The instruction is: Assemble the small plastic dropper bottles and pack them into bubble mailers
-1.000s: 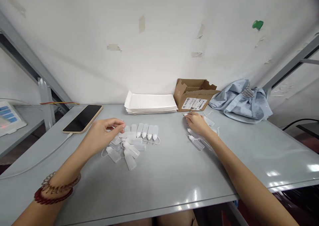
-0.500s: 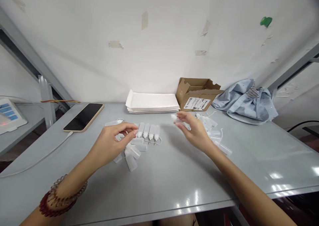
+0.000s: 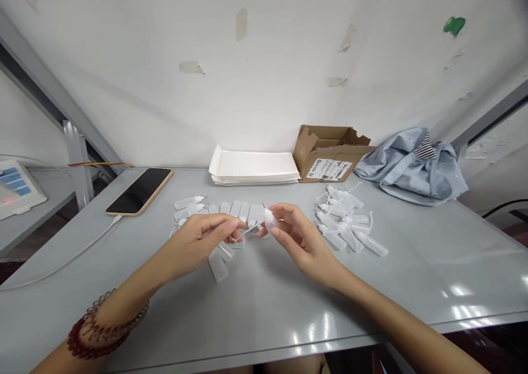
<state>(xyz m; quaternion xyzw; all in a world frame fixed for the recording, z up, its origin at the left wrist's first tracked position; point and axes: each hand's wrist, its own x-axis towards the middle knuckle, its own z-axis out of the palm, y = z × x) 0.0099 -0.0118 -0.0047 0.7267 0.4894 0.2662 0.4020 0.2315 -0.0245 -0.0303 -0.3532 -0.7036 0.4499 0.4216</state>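
Note:
My right hand [image 3: 297, 241] holds a small translucent squeeze bottle [image 3: 269, 220] by its body above the grey table [image 3: 264, 302]. My left hand [image 3: 201, 241] pinches the thin tip or cap strap at that bottle's nozzle; the two hands meet at mid-table. Behind and under my left hand lies a group of several similar small bottles [image 3: 231, 214], some lined up in a row. Another heap of such bottles [image 3: 348, 225] lies to the right of my right hand.
A phone [image 3: 139, 191] on a cable lies at the left. A stack of white trays [image 3: 253, 168], a cardboard box [image 3: 330, 154] and a blue cloth bag [image 3: 412, 168] stand along the wall. A device with blue buttons [image 3: 14, 184] sits on a side shelf.
My right hand left the right-hand heap carrying one bottle and came to the middle. My left hand moved right to meet it and took hold at the nozzle.

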